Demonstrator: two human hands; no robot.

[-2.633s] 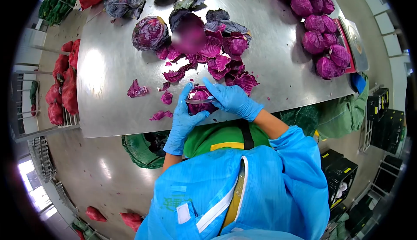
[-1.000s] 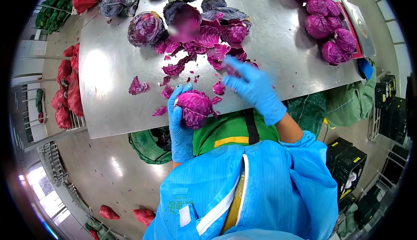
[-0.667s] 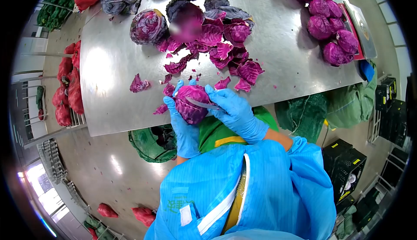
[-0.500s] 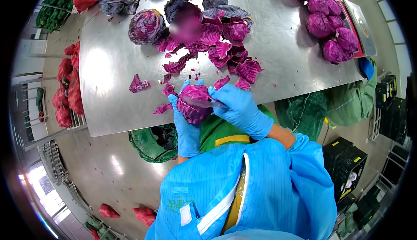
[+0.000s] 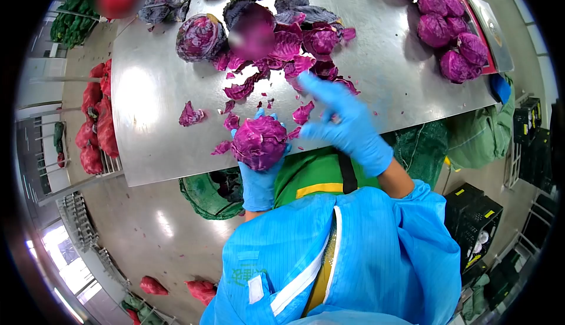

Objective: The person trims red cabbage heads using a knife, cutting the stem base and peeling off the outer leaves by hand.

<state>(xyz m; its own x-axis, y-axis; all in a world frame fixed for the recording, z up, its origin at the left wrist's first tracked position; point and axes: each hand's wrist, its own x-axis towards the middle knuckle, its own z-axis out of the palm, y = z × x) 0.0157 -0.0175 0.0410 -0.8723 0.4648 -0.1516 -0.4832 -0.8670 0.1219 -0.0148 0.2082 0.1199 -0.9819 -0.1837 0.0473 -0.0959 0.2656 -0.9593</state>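
A trimmed red cabbage [image 5: 259,143], smooth and bright purple, rests in my left hand [image 5: 259,186], which cups it from below and behind at the table's near edge. To the right, my right hand [image 5: 347,126] is raised with thumb and fingers apart, slightly smeared by motion, and nothing shows in it. Both hands wear blue gloves. Loose purple leaves [image 5: 287,45] lie heaped beyond the hands, with small scraps around them. An untrimmed cabbage [image 5: 200,37] with darker outer leaves sits at the back left of this heap.
The steel table [image 5: 153,142] carries several trimmed cabbages [image 5: 432,29] at the right, beside a red-edged tray [image 5: 491,36]. A green mesh sack [image 5: 212,195] stands below the near edge. Black crates [image 5: 471,225] are at the right, and red sacks [image 5: 97,119] at the left.
My right hand has come off the cabbage, opened and moved right and outward. The cabbage has turned in my left hand and shows more of its smooth face. A scrap now lies right of the heap.
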